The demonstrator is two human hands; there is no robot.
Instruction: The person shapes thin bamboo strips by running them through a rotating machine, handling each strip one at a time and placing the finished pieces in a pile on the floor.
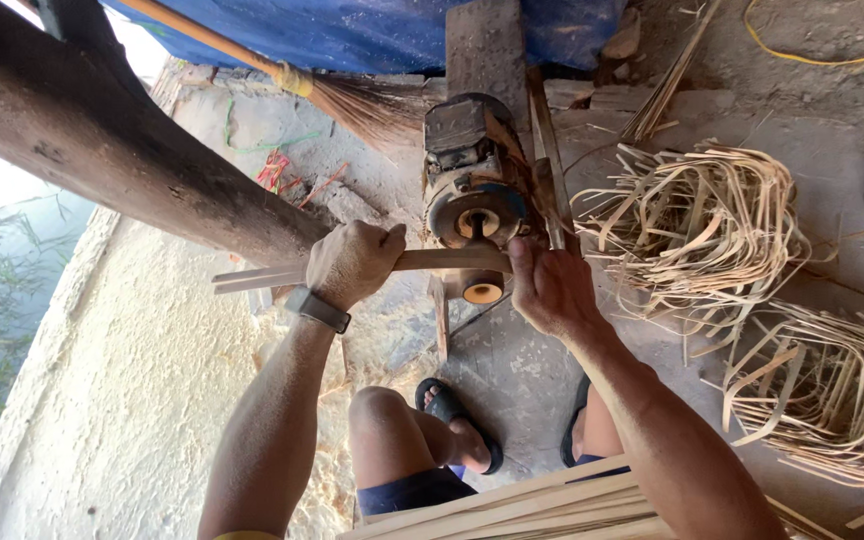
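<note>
Stacked bamboo slats [542, 505] lie nearest me, across my lap at the bottom edge. Beyond them, a heavy timber beam [112, 140] slants in from the far left, and 2 heaps of curled shavings [702, 225] sit on the floor to the right. At centre stands 1 motor-driven machine [472, 180] with 2 rollers. I hold 1 bamboo strip [422, 262] level between them: my left hand [352, 262] clenched around it, my right hand [550, 290] pinching its right end beside the rollers. To my eye, steady feed and fingers kept off the wheels matter most. 2 sandalled feet [452, 420] rest below.
</note>
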